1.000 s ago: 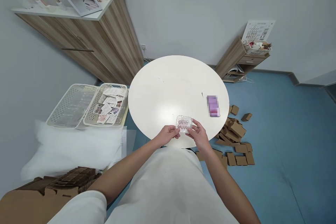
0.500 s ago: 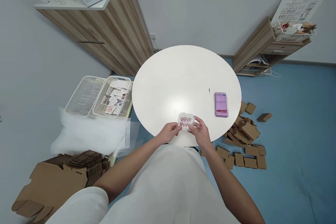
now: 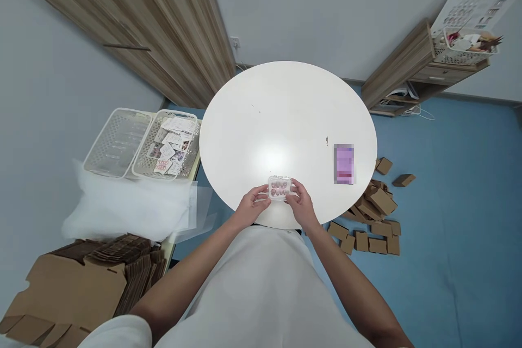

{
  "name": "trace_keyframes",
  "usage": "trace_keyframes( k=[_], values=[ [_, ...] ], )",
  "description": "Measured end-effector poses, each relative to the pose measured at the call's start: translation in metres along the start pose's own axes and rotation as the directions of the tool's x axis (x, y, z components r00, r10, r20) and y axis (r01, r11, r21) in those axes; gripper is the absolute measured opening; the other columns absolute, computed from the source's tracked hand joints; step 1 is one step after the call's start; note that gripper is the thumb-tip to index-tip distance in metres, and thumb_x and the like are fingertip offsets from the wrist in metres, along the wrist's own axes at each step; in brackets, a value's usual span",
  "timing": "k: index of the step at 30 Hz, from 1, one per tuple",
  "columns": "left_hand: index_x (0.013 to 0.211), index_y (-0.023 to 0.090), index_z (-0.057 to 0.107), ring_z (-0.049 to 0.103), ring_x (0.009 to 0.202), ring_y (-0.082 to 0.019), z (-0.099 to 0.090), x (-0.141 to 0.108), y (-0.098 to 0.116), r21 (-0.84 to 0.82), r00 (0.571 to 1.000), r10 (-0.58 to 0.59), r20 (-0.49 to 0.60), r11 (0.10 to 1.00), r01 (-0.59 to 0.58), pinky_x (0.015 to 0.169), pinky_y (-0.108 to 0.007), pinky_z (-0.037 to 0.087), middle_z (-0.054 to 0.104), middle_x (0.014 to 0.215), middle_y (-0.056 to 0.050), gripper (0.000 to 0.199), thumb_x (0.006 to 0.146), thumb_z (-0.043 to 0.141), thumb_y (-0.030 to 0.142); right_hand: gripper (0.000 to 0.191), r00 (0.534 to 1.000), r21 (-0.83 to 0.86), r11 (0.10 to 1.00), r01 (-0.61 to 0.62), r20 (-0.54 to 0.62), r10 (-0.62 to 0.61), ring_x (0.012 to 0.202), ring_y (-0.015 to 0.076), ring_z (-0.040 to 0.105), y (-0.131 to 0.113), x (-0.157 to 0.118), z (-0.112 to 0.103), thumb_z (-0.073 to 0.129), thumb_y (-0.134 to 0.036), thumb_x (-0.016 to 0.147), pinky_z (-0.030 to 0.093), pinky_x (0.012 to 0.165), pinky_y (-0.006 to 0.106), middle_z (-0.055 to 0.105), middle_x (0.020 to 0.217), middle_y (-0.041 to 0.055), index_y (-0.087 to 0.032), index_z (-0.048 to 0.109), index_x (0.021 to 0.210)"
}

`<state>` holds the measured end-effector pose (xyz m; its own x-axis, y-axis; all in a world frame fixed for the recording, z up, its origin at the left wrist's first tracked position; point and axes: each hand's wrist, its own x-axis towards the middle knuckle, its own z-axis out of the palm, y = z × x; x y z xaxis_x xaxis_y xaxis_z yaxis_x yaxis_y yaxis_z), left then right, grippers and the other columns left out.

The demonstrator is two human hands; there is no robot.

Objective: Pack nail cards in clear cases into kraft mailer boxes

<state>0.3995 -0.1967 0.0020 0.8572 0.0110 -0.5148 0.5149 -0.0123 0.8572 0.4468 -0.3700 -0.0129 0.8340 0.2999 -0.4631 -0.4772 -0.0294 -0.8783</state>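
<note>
A small clear plastic case (image 3: 279, 188) with two rows of pinkish press-on nails is held near the front edge of the white oval table (image 3: 285, 98). My left hand (image 3: 250, 209) pinches its left side, fingertips and thumb at the edge. On the right side, my right hand (image 3: 302, 206) grips the case with the thumb at its lower corner and fingers along the edge. The case looks shut, and its underside is hidden. A blurred purple rectangular item (image 3: 345, 164) lies on the table to the right.
To the left stand a white basket (image 3: 136, 166) of cards and nail packs, another basket (image 3: 87, 155) of clear cases, white plastic bags (image 3: 130, 204) and flat cardboard boxes (image 3: 77, 288). Folded small cartons (image 3: 381, 199) lie on the floor at right. Wooden cabinets (image 3: 179, 27) stand behind.
The head view has shifted a little, and the hands with the case appear slightly further left. My left thumb has slid from over the case's corner to its edge.
</note>
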Motion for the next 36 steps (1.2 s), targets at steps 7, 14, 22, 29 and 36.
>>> trace_keyframes(
  k=[7,14,22,29,36],
  values=[
    [0.122,0.023,0.043,0.047,0.107,-0.021,-0.032,0.004,-0.018,-0.014,0.996,0.068,-0.063,0.998,-0.069,0.087,-0.034,0.044,0.041,0.122,-0.01,0.054,0.073,0.058,0.041,0.056,0.995,-0.358,0.933,0.042,-0.071,-0.073,0.103,0.0197,0.046,0.015,0.017,0.034,0.054,-0.035,0.073,0.047,0.082,0.038,0.039,0.115,0.0058,-0.031,0.037,0.127],
    [0.127,0.025,0.036,0.043,0.11,-0.022,-0.105,0.011,-0.041,0.124,0.981,0.041,-0.191,0.992,-0.017,0.091,-0.034,0.04,0.04,0.12,-0.008,0.058,0.075,0.054,0.044,0.062,0.999,-0.409,0.912,-0.026,0.007,0.031,0.098,0.02,0.048,0.03,0.057,0.116,0.055,-0.035,0.071,0.047,0.081,0.039,0.042,0.108,0.0049,-0.031,0.033,0.129],
    [0.128,0.024,0.034,0.042,0.112,-0.023,-0.19,0.049,-0.06,0.207,0.957,0.006,-0.289,0.977,0.057,0.091,-0.035,0.038,0.038,0.122,-0.009,0.06,0.075,0.053,0.043,0.064,0.995,-0.463,0.886,-0.024,0.07,0.064,0.098,0.0197,0.048,0.03,0.117,0.192,0.057,-0.031,0.069,0.043,0.084,0.039,0.046,0.114,0.0071,-0.026,0.036,0.129],
    [0.13,0.022,0.03,0.037,0.118,-0.024,-0.212,0.084,-0.057,0.195,0.954,0.051,-0.297,0.981,0.009,0.094,-0.036,0.035,0.034,0.127,-0.01,0.063,0.075,0.054,0.037,0.065,0.993,-0.445,0.89,-0.097,0.021,0.119,0.093,0.0179,0.049,0.016,0.153,0.215,0.057,-0.03,0.068,0.046,0.079,0.036,0.043,0.119,0.0063,-0.026,0.035,0.129],
    [0.129,0.021,0.031,0.029,0.125,-0.024,-0.212,0.094,-0.056,0.228,0.962,0.098,-0.255,0.973,-0.039,0.101,-0.04,0.028,0.03,0.135,-0.01,0.06,0.074,0.054,0.026,0.065,0.996,-0.449,0.889,-0.083,-0.001,0.092,0.098,0.0191,0.049,0.021,0.163,0.214,0.056,-0.028,0.069,0.045,0.081,0.037,0.041,0.124,0.0057,-0.029,0.034,0.13]
  ],
)
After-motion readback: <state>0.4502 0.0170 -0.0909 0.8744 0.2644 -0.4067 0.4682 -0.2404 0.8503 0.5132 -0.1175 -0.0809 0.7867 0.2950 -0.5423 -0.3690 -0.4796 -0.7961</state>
